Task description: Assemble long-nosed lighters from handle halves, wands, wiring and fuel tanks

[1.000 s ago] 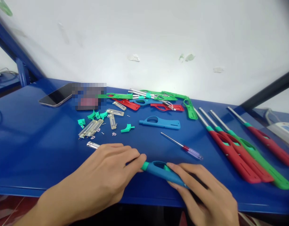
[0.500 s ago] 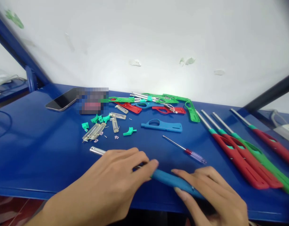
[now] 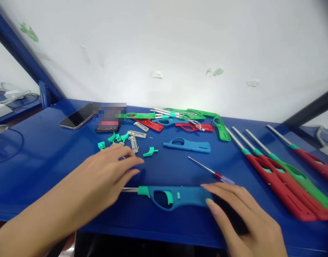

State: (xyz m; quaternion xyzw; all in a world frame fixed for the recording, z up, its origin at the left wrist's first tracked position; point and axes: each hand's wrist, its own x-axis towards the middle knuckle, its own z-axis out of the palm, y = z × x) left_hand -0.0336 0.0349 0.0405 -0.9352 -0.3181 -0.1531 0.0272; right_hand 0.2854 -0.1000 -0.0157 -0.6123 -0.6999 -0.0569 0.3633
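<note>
A blue utility lighter (image 3: 190,194) with a green trigger and collar lies along the table's front, its metal barrel (image 3: 129,190) pointing left. Around its handle end, the thumb and fingers of my right hand (image 3: 241,210) are closed. My left hand (image 3: 107,171) is off the lighter's body, above the barrel, with thumb and fingers a little apart and nothing seen in them; it hides most of the barrel. Close to its fingertips lie a loose green trigger (image 3: 150,152) and a clear fuel tank (image 3: 134,144). A blue lighter handle half (image 3: 188,145) lies behind.
A screwdriver (image 3: 206,168) with a clear handle lies behind my right hand. Several assembled lighters (image 3: 284,185) line the right side. Handle halves and metal barrels (image 3: 166,114) are piled by the wall. Two phones (image 3: 77,116) rest at back left.
My left hand has let go of the blue lighter and moved left. The lighter has turned nearly level, its trigger side now in sight. My right hand keeps hold of the handle end.
</note>
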